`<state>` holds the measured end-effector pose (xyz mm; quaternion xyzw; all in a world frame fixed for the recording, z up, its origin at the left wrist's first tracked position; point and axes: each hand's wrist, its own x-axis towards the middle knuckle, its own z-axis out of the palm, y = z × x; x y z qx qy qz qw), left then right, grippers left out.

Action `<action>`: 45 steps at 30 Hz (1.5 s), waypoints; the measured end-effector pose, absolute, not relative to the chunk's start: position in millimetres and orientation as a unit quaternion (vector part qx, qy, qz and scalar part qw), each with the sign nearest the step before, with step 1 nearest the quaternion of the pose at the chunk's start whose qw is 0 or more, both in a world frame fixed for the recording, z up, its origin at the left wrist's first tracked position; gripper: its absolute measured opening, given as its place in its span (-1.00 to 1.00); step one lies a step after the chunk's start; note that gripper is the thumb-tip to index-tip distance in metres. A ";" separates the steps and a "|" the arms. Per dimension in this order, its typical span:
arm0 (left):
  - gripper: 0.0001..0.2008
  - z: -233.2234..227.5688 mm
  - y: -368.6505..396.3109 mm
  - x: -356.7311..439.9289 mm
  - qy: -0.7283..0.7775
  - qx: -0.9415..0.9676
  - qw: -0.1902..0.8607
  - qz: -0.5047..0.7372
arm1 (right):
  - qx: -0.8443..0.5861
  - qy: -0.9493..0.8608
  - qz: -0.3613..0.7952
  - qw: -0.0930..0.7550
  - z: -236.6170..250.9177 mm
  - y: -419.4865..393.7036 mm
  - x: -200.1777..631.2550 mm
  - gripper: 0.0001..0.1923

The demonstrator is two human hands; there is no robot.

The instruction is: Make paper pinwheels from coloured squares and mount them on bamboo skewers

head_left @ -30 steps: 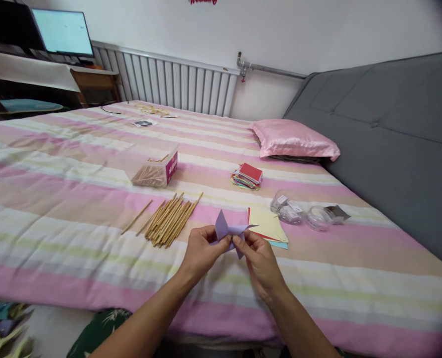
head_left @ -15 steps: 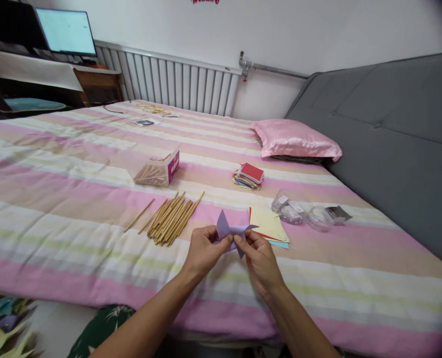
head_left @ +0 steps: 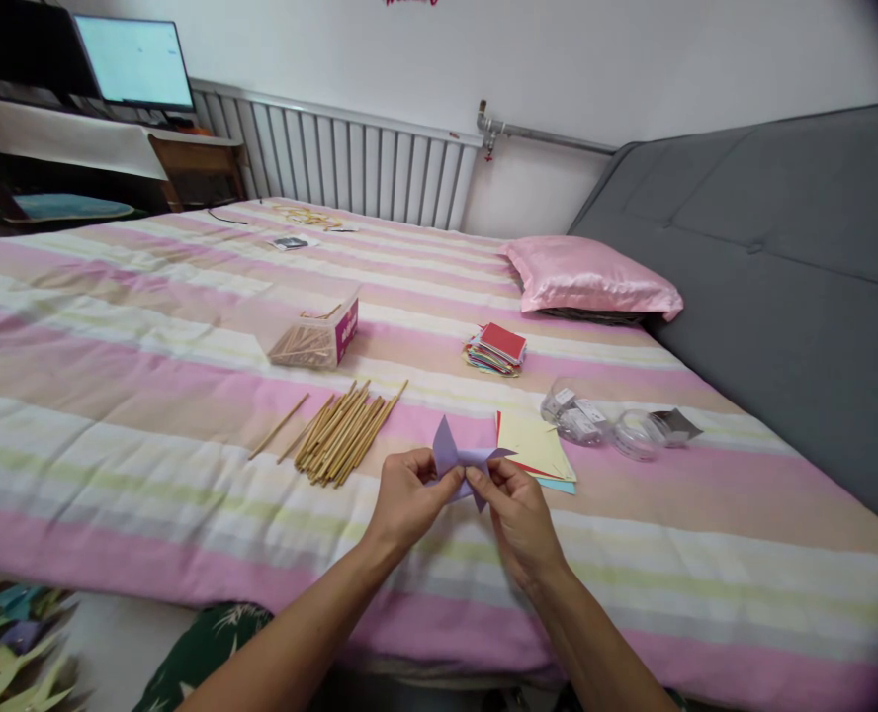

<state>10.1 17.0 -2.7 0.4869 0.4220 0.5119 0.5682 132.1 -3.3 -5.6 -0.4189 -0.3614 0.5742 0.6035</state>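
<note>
Purple paper [head_left: 472,458] nearest on my feed, points sticking out. Left hand [head_left: 407,496] and right hand [head_left: 517,512] both pinching it, thumbs close together at its middle. Held over striped bed [head_left: 439,618], toward near edge. Just past right hand I've got cream sheet [head_left: 534,442], red and blue paper [head_left: 562,487] peeking out under it. Sticks [head_left: 346,435] piled off to left, one loose beside them. Clear plastic bits [head_left: 579,420] right of sheet. Further: stack [head_left: 503,342] with red top, clear box [head_left: 346,328] of more sticks, pink pillow [head_left: 594,277]. Way back: radiator [head_left: 335,153], lit monitor [head_left: 134,61].
</note>
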 end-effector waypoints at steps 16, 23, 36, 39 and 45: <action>-0.80 -5.3 17.4 11.8 0.418 0.483 0.570 0.517 | -0.420 -0.351 0.574 0.609 -5.0 -3.0 131.5 -0.82; -0.78 -4.5 16.5 11.7 0.423 0.476 0.573 0.515 | -0.414 -0.357 0.576 0.608 -4.4 -2.6 132.3 -0.84; -0.86 -0.1 15.6 13.8 0.398 0.470 0.591 0.521 | -0.434 -0.401 0.536 0.603 -1.5 -0.7 134.4 -0.83; -0.89 0.0 15.8 14.4 0.405 0.470 0.594 0.513 | -0.442 -0.417 0.529 0.592 -2.5 -1.9 133.9 -0.82; -0.85 -2.3 15.9 14.0 0.393 0.463 0.617 0.501 | -0.449 -0.456 0.502 0.581 -8.1 -2.3 133.6 -0.81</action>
